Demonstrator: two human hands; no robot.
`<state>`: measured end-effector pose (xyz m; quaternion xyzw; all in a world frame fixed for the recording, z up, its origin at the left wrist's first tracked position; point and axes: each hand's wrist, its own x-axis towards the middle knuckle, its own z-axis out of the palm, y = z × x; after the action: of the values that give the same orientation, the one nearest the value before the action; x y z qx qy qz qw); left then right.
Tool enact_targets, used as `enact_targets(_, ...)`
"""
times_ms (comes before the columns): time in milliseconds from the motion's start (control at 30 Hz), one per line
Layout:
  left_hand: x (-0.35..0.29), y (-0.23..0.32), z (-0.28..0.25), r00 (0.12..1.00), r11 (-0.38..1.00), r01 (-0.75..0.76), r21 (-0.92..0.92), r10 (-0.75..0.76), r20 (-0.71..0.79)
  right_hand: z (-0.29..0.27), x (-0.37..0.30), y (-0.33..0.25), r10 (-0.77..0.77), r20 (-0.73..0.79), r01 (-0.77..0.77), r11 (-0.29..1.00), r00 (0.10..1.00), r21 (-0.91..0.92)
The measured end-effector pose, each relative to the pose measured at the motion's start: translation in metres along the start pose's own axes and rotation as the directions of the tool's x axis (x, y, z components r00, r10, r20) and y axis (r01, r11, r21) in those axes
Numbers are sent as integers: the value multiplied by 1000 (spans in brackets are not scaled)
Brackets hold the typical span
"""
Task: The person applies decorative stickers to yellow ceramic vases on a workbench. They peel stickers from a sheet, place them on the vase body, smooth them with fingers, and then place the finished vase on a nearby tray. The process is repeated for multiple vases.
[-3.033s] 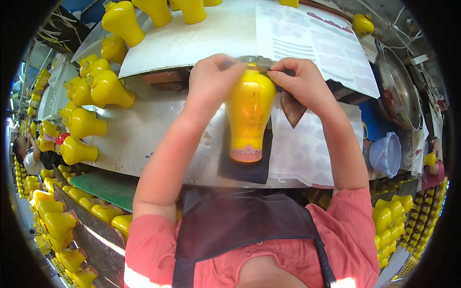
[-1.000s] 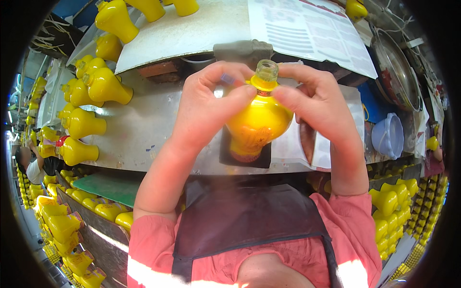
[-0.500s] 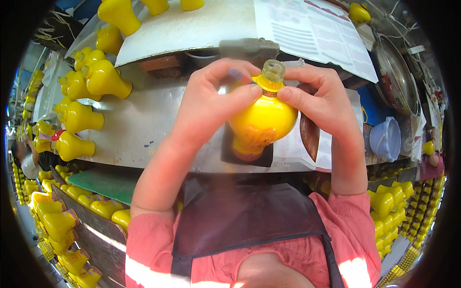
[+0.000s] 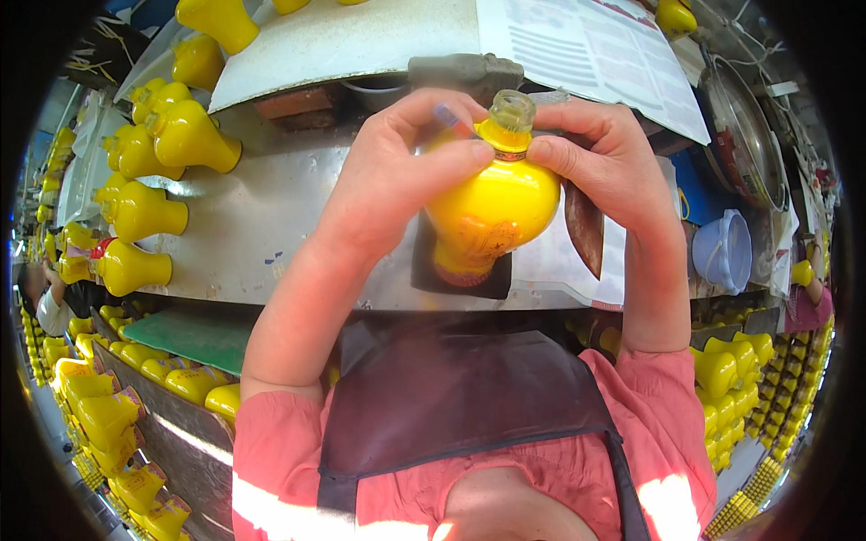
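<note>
We see a yellow bottle (image 4: 496, 212) just above the middle of the frame, tilted, its mouth toward the upper right and its base over a black pad (image 4: 424, 266). A narrow patterned band (image 4: 511, 156) shows around the front of its neck; the back is hidden from us. The body already carries a printed design, and the glass mouth (image 4: 512, 110) above the yellow collar is bare. Our left hand (image 4: 388, 171) and right hand (image 4: 609, 162) pinch the neck from either side, thumbs in front at the band, fingers curled behind. With both thumbs there, we judge the band to be on but not finished with; whether its ends meet, we cannot tell. A brown pointed blade (image 4: 585, 233) hangs below our right hand. Farther out, yellow bottles (image 4: 194, 135) lie along the left, a printed sheet (image 4: 604, 54) at the upper right, and a pale blue bucket (image 4: 722, 252) at the right.
</note>
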<state>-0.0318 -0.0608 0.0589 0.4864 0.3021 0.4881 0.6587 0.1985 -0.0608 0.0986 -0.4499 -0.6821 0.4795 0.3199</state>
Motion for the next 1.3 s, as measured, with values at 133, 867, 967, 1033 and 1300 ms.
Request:
enact_targets(133,1,0,-2,1000,1000,13,4,-13,22,0,-1,0,44,-13,-44,999,999,22)
enact_targets(867,23,2,-26,970,984,172,-38,-163,183,5,-10,-2,-1,-84,-1,999,997,-35)
enact_targets(967,21,3,-20,979,981,194,-27,-192,69,6,-12,0,4,-80,-5,1000,997,-7)
enact_targets(1033,14,3,-12,988,990,135,-34,-137,-65,7,-12,2,-19,-78,20,1000,997,19)
enact_targets(1300,-24,-6,4,938,868,-262,421,332,-101,8,-6,1,-32,-89,29,999,996,-29)
